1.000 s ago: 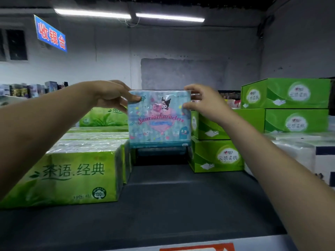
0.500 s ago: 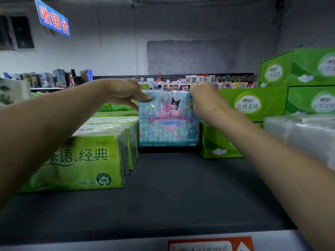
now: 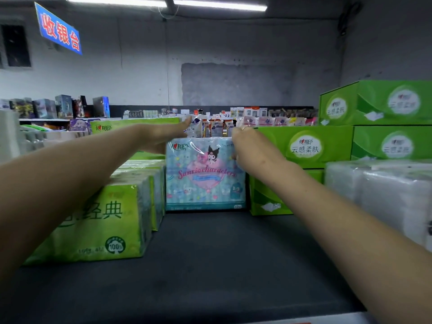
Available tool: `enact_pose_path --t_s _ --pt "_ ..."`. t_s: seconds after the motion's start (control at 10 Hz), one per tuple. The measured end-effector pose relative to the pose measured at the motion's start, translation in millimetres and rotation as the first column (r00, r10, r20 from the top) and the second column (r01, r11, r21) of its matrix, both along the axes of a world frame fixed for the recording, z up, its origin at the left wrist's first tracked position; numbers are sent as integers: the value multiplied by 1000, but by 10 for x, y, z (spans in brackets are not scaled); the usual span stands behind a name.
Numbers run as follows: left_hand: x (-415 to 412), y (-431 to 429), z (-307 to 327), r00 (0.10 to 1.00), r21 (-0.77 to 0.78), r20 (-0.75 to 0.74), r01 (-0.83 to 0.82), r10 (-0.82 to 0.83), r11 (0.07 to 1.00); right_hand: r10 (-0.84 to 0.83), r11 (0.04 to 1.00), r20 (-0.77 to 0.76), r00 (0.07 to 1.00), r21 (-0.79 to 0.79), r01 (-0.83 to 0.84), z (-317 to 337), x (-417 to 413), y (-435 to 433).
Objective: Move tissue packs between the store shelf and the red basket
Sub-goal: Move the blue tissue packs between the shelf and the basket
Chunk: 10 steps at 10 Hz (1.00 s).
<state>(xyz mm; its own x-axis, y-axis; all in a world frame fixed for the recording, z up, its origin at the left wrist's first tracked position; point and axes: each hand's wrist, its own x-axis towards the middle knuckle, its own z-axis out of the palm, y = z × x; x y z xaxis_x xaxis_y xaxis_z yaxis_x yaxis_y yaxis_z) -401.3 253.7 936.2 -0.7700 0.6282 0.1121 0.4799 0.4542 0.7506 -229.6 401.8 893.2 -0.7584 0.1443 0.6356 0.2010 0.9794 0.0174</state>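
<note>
**shelfwatcher:** I'm standing right by this aisle. How far along would you call it?

**aisle9:** Mid-move on one pack, I'd say. The blue tissue pack [image 3: 205,176] sits upright on the dark shelf [image 3: 210,258], slotted between the soft green packs [image 3: 93,218] on its left and the green boxes [image 3: 304,148] on its right. I honestly can't tell if it's being set in or about to be pulled out. The red basket isn't anywhere I can see, so no clue how many packs are left.

**shelfwatcher:** What about the hands?

**aisle9:** The left grip [image 3: 161,136] is loose, with straight fingers laid along the pack's upper left edge. The right grip [image 3: 247,148] has its fingers curled on the top right corner, pinching the wrapper as far as I can make out. So the pack isn't let go yet.

**shelfwatcher:** Can you read the packaging?

**aisle9:** Yeah. The blue one says "Sanrio characters" in pink script, with the 心相印 logo top left and cartoon figures. The green boxes read 云感柔肤 under the same logo. The nearest green pack shows 经典 and a round "100%" badge. The blue hanging sign [image 3: 58,31] says 收银台. The small stuff on the far shelves is too blurry to read.
</note>
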Motion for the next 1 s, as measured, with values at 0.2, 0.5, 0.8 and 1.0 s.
enact_pose_path --t_s 0.2,0.5,0.8,1.0 --pt "-54 -26 -44 994 -121 -105 30 -42 992 -3 1000 -23 1000 3 3 10 -30 19" --pt "330 -255 20 952 -355 -169 184 -257 916 -23 998 -47 999 58 26 25 -61 58" --pt "347 -141 -84 918 -375 -356 28 -172 927 -34 992 -129 991 113 49 -78 -39 8" --pt "345 -124 -132 858 -356 -481 -3 -180 934 -23 990 -114 993 134 38 -81 19 -10"
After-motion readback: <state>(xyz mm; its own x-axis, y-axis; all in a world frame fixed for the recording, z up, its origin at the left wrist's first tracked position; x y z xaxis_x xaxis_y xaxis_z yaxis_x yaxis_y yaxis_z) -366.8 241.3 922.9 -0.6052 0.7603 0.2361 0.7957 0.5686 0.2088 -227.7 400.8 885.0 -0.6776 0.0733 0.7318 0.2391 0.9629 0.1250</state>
